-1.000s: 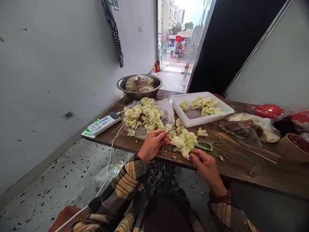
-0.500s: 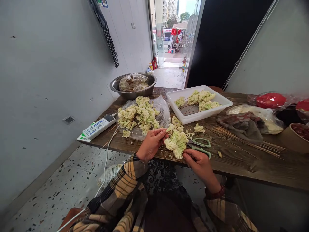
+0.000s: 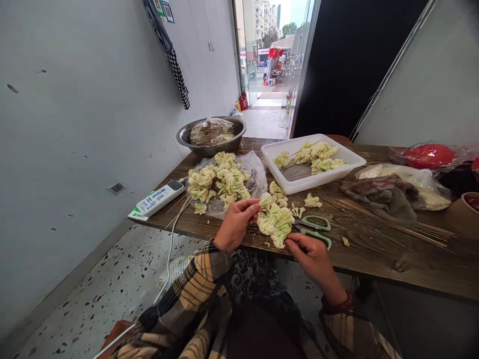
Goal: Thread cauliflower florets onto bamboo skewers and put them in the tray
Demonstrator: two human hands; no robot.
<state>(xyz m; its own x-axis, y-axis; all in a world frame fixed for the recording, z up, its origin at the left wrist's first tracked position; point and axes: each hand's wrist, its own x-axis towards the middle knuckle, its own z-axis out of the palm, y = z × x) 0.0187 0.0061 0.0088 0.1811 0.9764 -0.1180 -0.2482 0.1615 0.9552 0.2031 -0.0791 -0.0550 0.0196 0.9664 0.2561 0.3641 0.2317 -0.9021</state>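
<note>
Between my hands, over the table's front edge, hangs a bunch of pale cauliflower florets. My left hand is closed, pinching a small floret at the bunch's upper left end. At its lower right end my right hand is closed, thumb and fingers pinched together; any stick through the bunch is hidden. Green-handled scissors lie on the table just beyond my right hand, their blades partly behind the cauliflower. More loose florets lie just past my hands.
A cauliflower heap lies on a plastic bag, before a metal basin. The white tray holds skewered cauliflower. Thin bamboo skewers and a grey cloth lie right. At left are a power strip and white cable.
The view has shifted slightly, so the whole scene sits a little lower and further right. Both hands keep their hold on the cauliflower, with little visible movement.
</note>
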